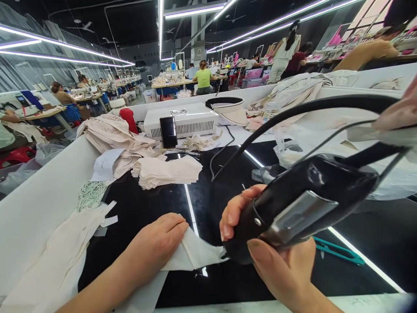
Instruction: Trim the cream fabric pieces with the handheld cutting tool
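Observation:
My right hand (280, 256) is wrapped round a black corded hand-held tool (293, 204) with a bare metal plate on its side. The tool's narrow tip touches the right-hand point of a white fabric piece (195, 252). My left hand (159, 239) lies palm down over the left part of this fabric, fingers together and pressing it onto the glossy black tabletop (130, 226). Its fingertips and thumb are hidden. A teal plastic-handled tool (339, 251) lies right of my right hand.
A stack of cut fabric (169, 171), a phone (168, 131) and a white vented box (182, 119) stand ahead. Left are green elastic loops (91, 194) and fabric strips (48, 265). A black cable (312, 104) arches above the right side. White side walls (35, 204) border the table.

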The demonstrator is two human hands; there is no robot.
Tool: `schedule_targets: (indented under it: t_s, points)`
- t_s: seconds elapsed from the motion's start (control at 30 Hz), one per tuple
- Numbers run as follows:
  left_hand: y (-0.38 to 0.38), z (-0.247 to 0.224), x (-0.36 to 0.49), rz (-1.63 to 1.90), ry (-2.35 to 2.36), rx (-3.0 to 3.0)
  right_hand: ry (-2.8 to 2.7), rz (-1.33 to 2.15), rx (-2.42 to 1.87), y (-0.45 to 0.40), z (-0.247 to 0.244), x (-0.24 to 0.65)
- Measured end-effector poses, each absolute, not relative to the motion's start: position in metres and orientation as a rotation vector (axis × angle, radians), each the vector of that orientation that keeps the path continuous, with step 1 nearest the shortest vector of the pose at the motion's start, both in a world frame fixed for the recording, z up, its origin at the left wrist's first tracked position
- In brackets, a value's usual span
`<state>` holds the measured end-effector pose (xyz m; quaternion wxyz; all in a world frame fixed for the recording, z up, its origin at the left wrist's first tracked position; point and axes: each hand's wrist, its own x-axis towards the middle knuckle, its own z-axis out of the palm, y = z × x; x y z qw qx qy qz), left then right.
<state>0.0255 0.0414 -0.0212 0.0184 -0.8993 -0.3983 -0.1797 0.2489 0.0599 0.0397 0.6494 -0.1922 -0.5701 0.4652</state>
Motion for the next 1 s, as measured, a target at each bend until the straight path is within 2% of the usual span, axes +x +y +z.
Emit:
schedule_targets:
  t_s: [0.4, 0.73, 1.0]
  points:
    - [0.029, -0.015, 0.024, -0.549, -1.243, -2.780, -1.284, 1.113, -0.438, 0.063, 0.047, 0.246]
    - [0.030, -0.021, 0.023, -0.686, -1.233, -2.760, -1.173, 1.124, -0.409, 0.100, 0.047, 0.200]
    - [0.029, -0.024, 0.021, -0.611, -1.175, -2.689, -1.148, 1.199, -0.375, 0.109, 0.041, 0.183]
